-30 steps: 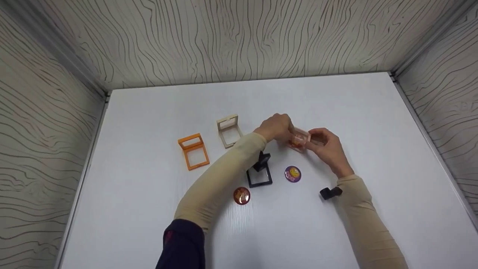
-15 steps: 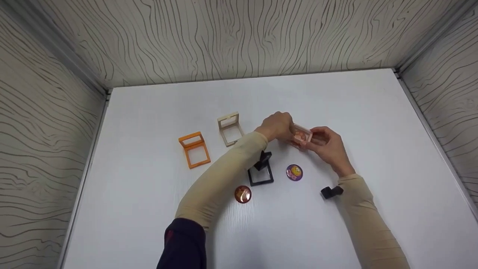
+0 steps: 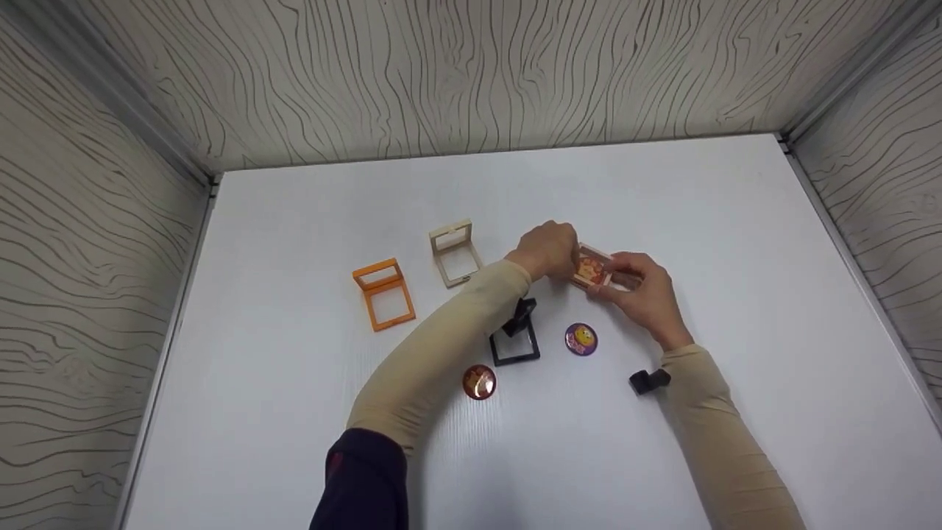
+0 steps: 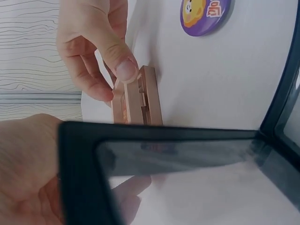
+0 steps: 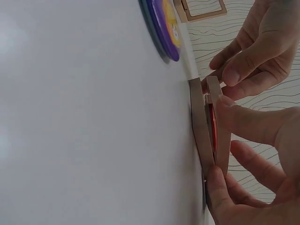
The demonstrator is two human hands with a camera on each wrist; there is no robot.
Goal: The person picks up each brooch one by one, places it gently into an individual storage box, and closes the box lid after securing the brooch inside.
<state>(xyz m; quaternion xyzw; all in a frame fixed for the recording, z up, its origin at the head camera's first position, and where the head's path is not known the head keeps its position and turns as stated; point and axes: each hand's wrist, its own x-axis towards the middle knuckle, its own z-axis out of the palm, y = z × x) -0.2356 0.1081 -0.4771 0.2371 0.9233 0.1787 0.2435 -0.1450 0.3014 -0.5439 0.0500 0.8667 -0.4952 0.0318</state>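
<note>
A pink square display case (image 3: 591,269) rests on the table between both hands, an orange-red badge inside it. Its two halves lie almost together in the right wrist view, with the badge's red edge (image 5: 213,125) showing in the gap. My left hand (image 3: 548,249) pinches the case's left end, its fingertips partly hidden in the head view. From the other side my right hand (image 3: 647,294) grips it with thumb and fingers. Nearer me lies a purple badge with a yellow face (image 3: 581,339). Beneath my left forearm stands an opened black case (image 3: 517,360).
An orange case (image 3: 391,324) and a beige case (image 3: 450,239) stand opened to the left. A red-brown badge (image 3: 479,382) lies near the left forearm. Black wrist cameras (image 3: 649,381) jut from the sleeves. Patterned walls (image 3: 471,81) border the white table (image 3: 294,412).
The upper part of the pink case has tipped lower, and the orange-red badge inside shows more plainly. My right hand's thumb has shifted along the case's near edge. My left hand has barely moved.
</note>
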